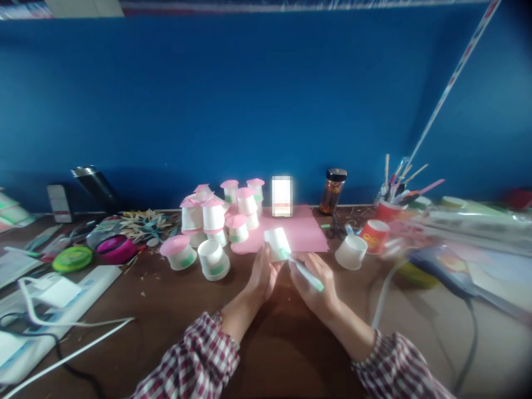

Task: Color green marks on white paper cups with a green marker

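Observation:
My left hand (264, 274) is wrapped round a small white paper cup (276, 241), tilted, with a patch of green on its side. In my right hand (318, 280) is a marker (306, 274) with a white barrel and a green end. Its tip meets the cup's side near the green patch. Beyond both hands lies a sheet of pink paper (307, 230). To the left stand several white paper cups with pink paper tops (213, 213), some stacked. Nearer to me is a pair of white cups (211, 252), one on the other, without a pink top.
At right stand a white cup (351, 252), a red cup (376, 235) and a jar of dark liquid (333, 191). Farther right lies a glue gun (440, 269) with its cord. A white power strip (95, 288) and cables (78, 346) occupy the left. A blue wall (249, 100) rises behind.

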Available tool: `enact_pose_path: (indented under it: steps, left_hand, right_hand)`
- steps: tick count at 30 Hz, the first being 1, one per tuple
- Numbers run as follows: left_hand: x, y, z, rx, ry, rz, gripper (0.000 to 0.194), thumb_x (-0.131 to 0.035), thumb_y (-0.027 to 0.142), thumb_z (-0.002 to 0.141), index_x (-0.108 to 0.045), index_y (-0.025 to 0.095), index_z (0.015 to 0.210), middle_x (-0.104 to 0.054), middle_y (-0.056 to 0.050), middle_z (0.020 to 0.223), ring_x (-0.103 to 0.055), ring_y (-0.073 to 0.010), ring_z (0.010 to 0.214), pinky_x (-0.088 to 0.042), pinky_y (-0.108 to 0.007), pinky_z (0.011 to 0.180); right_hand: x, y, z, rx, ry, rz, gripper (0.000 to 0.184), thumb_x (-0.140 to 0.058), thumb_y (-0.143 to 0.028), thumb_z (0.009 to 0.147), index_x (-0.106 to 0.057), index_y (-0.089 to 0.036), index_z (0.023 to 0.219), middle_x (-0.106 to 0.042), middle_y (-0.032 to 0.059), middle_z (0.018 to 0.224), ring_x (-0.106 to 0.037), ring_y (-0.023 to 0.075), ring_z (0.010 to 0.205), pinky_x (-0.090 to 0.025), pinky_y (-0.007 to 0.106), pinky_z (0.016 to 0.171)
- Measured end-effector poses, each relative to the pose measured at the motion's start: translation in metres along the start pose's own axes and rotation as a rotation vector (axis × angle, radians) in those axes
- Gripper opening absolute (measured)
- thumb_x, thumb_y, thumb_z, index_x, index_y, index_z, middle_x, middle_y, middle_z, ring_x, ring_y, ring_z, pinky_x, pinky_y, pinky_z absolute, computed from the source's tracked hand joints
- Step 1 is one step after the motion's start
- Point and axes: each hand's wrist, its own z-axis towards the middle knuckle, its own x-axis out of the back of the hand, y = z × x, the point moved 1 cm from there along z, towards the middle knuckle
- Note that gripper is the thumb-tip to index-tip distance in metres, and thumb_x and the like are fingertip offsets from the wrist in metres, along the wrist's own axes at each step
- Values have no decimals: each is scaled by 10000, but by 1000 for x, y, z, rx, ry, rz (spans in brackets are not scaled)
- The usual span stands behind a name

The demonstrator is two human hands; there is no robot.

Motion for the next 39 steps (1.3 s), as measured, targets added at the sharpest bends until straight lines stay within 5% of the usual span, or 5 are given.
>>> enact_pose_path:
  steps: [21, 39]
  left_hand:
    - [-1, 0, -3, -23, 12, 8, 399, -520, 489, 834, -606, 177, 1067, -648, -128, 1116, -582, -260, 1085, -467, -369, 945]
    - [0, 0, 0, 16, 15, -27, 446, -520, 412, 857, -522, 162, 1226, -643, -121, 1144, -593, -234, 1069, -455, -371, 944]
  right_hand:
    - [-1, 2, -1, -20, -3, -21, 106, -545, -193, 858, -607, -199, 944, -665, 47, 821, -618, 182, 730, -515, 322, 703]
    - [0, 2, 0, -24, -14, -21, 99, -551, -203, 857, -612, -192, 934, -664, 47, 807, -614, 176, 721, -516, 313, 693]
